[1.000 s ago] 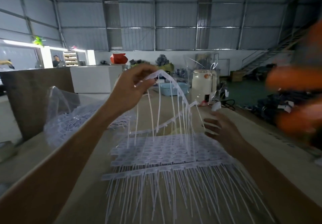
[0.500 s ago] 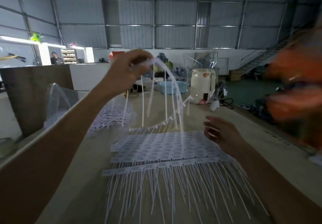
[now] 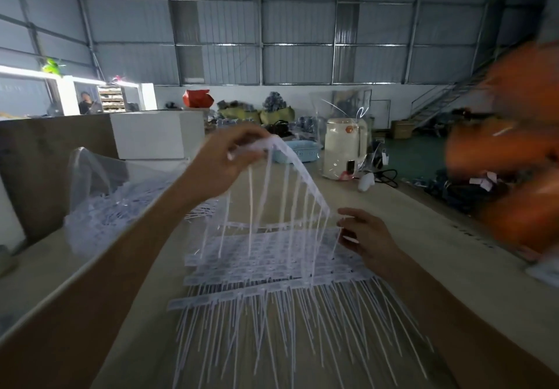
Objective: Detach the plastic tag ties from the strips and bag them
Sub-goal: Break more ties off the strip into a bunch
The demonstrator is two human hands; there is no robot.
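One clear plastic bag sits open on the desk to your left, and it holds a loose heap of white tag ties that spills toward its mouth. Farther back on the desk a pale blue basket stands beside a cream appliance; you cannot tell what lies in the basket.

Your left hand is raised above the desk, its grip pinching the top end of a strip between thumb and curled fingertips. From that pinch the strip slopes down and to the right, its ties hanging straight below it like a comb. Your right hand meets the lower end of the same strip, thumb and forefinger closed on it at the last tie, the other fingers loosely curled beneath.

Under both hands a stack of strips lies flat on the desk, heads in rows, tails fanning toward you. The hanging ties reach down to just above that stack. At the right edge, a blurred orange shape fills the view.
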